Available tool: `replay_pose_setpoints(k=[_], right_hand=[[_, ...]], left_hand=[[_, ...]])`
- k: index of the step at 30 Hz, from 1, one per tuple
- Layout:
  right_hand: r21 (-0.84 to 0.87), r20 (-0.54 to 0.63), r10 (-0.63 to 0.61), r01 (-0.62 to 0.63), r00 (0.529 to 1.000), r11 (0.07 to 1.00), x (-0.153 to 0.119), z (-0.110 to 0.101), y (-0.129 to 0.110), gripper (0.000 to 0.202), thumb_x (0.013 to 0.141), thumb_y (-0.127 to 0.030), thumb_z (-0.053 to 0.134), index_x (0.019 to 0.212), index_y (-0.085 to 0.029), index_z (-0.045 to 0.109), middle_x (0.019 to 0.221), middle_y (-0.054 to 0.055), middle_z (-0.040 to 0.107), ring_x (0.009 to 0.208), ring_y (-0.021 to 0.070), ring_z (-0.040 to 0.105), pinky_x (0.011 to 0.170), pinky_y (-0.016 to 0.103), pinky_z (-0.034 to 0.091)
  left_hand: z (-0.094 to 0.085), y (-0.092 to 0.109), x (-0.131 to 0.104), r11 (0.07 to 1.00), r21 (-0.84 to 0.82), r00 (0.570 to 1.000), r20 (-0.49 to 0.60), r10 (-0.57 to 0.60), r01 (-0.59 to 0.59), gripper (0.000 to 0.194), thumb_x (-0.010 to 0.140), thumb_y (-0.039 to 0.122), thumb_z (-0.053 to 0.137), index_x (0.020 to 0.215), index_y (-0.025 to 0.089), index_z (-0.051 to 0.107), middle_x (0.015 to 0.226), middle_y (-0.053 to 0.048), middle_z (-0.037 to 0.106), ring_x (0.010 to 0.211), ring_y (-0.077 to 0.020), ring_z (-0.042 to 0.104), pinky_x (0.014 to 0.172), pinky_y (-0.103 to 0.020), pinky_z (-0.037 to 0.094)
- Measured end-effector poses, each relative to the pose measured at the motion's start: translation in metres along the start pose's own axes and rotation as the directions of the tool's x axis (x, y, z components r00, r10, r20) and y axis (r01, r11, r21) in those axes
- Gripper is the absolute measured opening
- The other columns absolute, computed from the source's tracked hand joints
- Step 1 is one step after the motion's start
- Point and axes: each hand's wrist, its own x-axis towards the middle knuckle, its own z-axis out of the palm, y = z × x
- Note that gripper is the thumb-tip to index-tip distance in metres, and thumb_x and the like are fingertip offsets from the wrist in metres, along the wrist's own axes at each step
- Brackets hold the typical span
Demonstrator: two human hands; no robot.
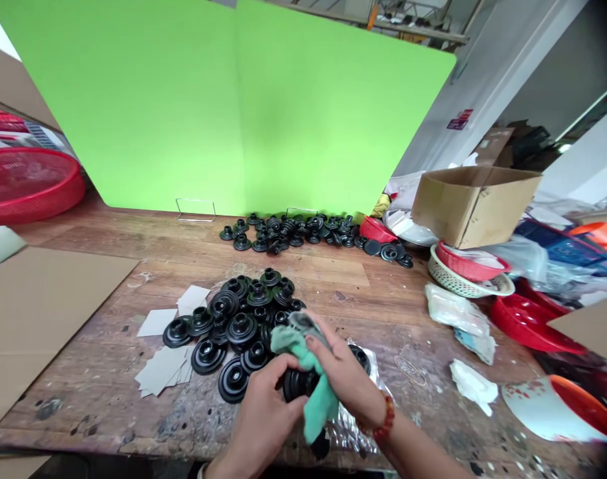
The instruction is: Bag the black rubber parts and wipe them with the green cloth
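Note:
My left hand (pixel 271 409) is closed around a black round flanged part (pixel 296 384), near the table's front edge. In my right hand (pixel 346 372) is a green cloth (pixel 319 399), pressed against that part from above and the right; a grey patch of cloth shows by the fingertips. Just beyond my hands lies a pile of similar black flanged parts (pixel 241 326), with stepped discs and raised hubs. Another black part (pixel 359 358) sits on clear plastic film (pixel 356 426), partly behind my right hand. The underside of the held part is hidden by my fingers and the cloth.
White paper squares (pixel 166 369) lie left of the pile, beside flat cardboard (pixel 48 313). More black parts (pixel 283 233) line the foot of a green board (pixel 243 106). To the right stand a cardboard box (pixel 476 203), a cream basket (pixel 450 283) and a white-and-orange container (pixel 548 409).

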Motion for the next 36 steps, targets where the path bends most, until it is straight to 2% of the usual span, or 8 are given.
replay_pose_setpoints(k=[4,8,11,15,21,26,30,36], right_hand=[[0.374,-0.036,0.153,-0.128,0.988,0.918,0.001,0.008,-0.005,0.044,0.086,-0.045,0.062,0.126,-0.027,0.057,0.124,0.004,0.061,0.110,0.0213,0.057,0.099,0.036,0.042],[0.525,-0.042,0.216,-0.163,0.975,0.836,-0.008,0.032,-0.014,0.043,0.083,-0.055,0.063,0.111,-0.023,0.065,0.107,0.005,0.067,0.102,0.0222,0.060,0.088,0.033,0.049],[0.645,-0.010,0.282,-0.209,0.959,0.735,-0.009,0.042,-0.014,0.044,0.084,-0.059,0.057,0.105,-0.021,0.068,0.098,0.005,0.068,0.092,0.0219,0.062,0.079,0.033,0.052],[0.644,0.017,0.276,-0.222,0.961,0.732,-0.005,0.038,-0.013,0.040,0.083,-0.057,0.061,0.100,-0.022,0.070,0.090,0.004,0.068,0.080,0.0180,0.062,0.071,0.029,0.051],[0.344,0.111,0.290,-0.311,0.950,0.886,-0.007,0.000,-0.005,0.044,0.079,-0.060,0.063,0.077,-0.016,0.069,0.068,0.002,0.062,0.059,0.0124,0.054,0.054,0.024,0.043],[-0.174,-0.124,0.143,-0.163,0.982,0.971,0.004,-0.069,-0.006,0.050,0.082,-0.065,0.053,0.069,-0.017,0.059,0.063,0.001,0.057,0.056,0.0136,0.050,0.051,0.025,0.038],[-0.705,-0.331,-0.185,-0.112,0.925,0.700,0.038,-0.133,0.008,0.046,0.088,-0.057,0.044,0.065,-0.019,0.051,0.065,0.002,0.058,0.061,0.0160,0.051,0.056,0.027,0.037],[-0.816,-0.370,-0.195,-0.217,0.908,0.536,0.076,-0.192,0.056,0.020,0.080,-0.036,0.056,0.076,-0.017,0.061,0.082,0.009,0.066,0.079,0.0219,0.059,0.072,0.030,0.042]], left_hand=[[0.006,-0.008,-0.005,0.987,-0.102,0.974,-0.205,0.101,-0.124,0.024,0.062,0.011,0.066,0.084,0.022,0.065,0.100,-0.003,0.068,0.097,-0.0209,0.063,0.088,-0.032,0.049],[0.008,-0.020,-0.004,0.939,-0.080,0.860,-0.433,0.269,-0.335,0.021,0.068,0.017,0.071,0.087,0.023,0.066,0.117,-0.007,0.062,0.113,-0.0238,0.058,0.096,-0.036,0.047],[0.003,-0.022,0.000,0.926,-0.006,0.832,-0.442,0.336,-0.377,0.025,0.072,0.020,0.072,0.096,0.027,0.066,0.123,-0.006,0.059,0.118,-0.0242,0.054,0.100,-0.039,0.045],[-0.001,-0.013,0.006,0.952,0.014,0.862,-0.420,0.282,-0.305,0.023,0.068,0.023,0.075,0.089,0.025,0.069,0.121,-0.007,0.058,0.114,-0.0273,0.056,0.099,-0.043,0.044],[-0.011,-0.003,0.016,0.972,0.039,0.888,-0.401,0.227,-0.231,0.024,0.069,0.033,0.076,0.089,0.022,0.066,0.119,-0.009,0.062,0.112,-0.0269,0.059,0.101,-0.045,0.041],[-0.056,0.000,0.047,0.925,0.337,0.724,-0.592,0.354,-0.176,0.029,0.076,0.039,0.070,0.099,0.023,0.060,0.114,-0.006,0.066,0.111,-0.0244,0.058,0.102,-0.043,0.039],[-0.084,-0.006,0.082,0.785,0.609,0.689,-0.522,0.503,-0.112,0.032,0.077,0.043,0.066,0.099,0.021,0.062,0.109,-0.008,0.066,0.113,-0.0292,0.053,0.102,-0.048,0.038],[-0.096,-0.025,0.106,0.706,0.704,0.806,-0.374,0.458,-0.075,0.043,0.078,0.048,0.059,0.109,0.018,0.063,0.123,-0.016,0.062,0.117,-0.0343,0.053,0.105,-0.052,0.036]])
